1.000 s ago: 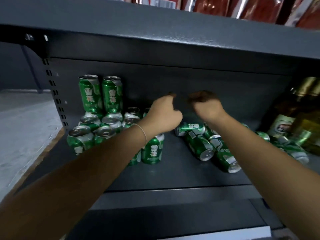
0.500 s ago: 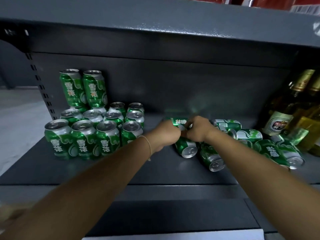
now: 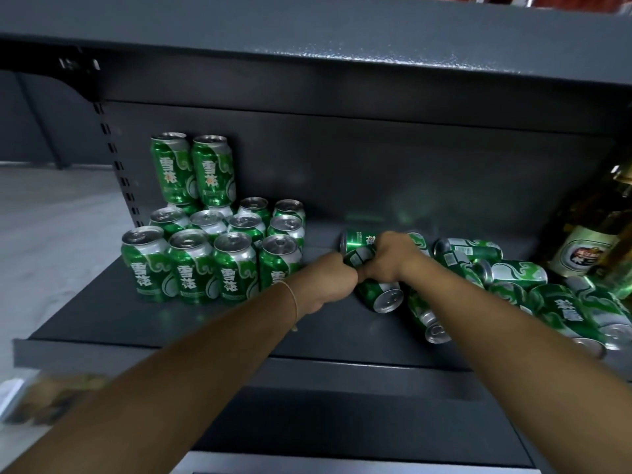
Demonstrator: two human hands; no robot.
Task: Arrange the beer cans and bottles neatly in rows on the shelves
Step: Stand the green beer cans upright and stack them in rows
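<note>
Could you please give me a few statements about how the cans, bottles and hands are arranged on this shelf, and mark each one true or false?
1. The upright green beer cans stand on the left part of the shelf. True.
2. Two cans are stacked on top of the upright group at the back. True.
3. Both hands are resting on the upright cans. False: the left hand and right hand are at a lying can near the shelf's middle.
4. The cans to the right all stand upright. False: they lie on their sides.
5. The glass bottles stand at the far left. False: they are at the far right.
</note>
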